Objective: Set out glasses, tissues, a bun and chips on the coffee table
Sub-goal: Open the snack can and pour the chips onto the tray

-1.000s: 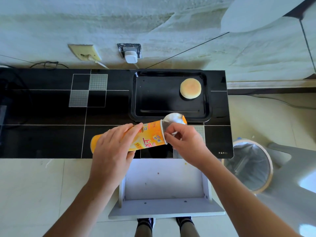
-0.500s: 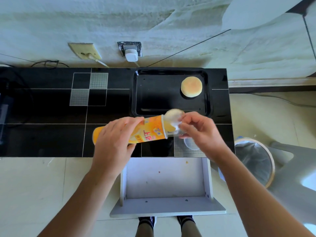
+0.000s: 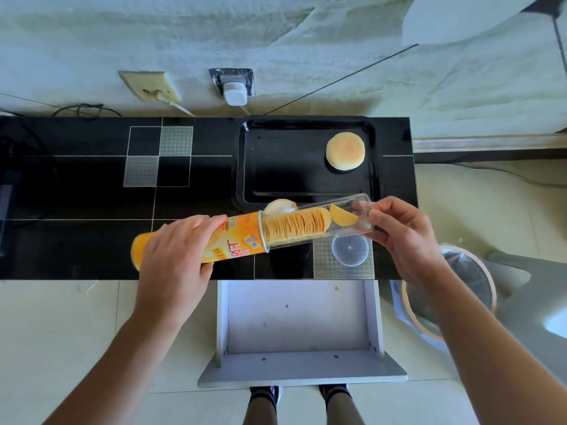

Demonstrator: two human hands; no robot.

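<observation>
Two hands are engaged over the black coffee table (image 3: 92, 194). Left hand (image 3: 175, 256) is wrapped around the orange chip can (image 3: 227, 243), which is held almost level above the table's near edge, its open mouth pointing right. Right hand (image 3: 402, 237) pinches the far end of a clear plastic sleeve (image 3: 343, 222) that sticks out from the can's mouth. Inside the sleeve a stack of chips (image 3: 294, 229) stands on edge, with one loose chip (image 3: 343, 219) lying just beside the stack toward the right hand. The peeled foil seal (image 3: 279, 206) stands up at the rim of the can.

A clear round lid (image 3: 349, 250) lies flat on the table directly under the sleeve, apart from both hands. Behind it sits a black tray (image 3: 276, 167), and one bun (image 3: 345, 151) rests in the tray's far right corner, untouched.

At the near edge of the table a white drawer (image 3: 297, 317) is pulled out, a few crumbs on its floor. A waste bin (image 3: 460, 286) stands on the floor to the right. Two wall sockets (image 3: 150, 90) are mounted above the table, one carrying a white plug adapter (image 3: 234, 96).
</observation>
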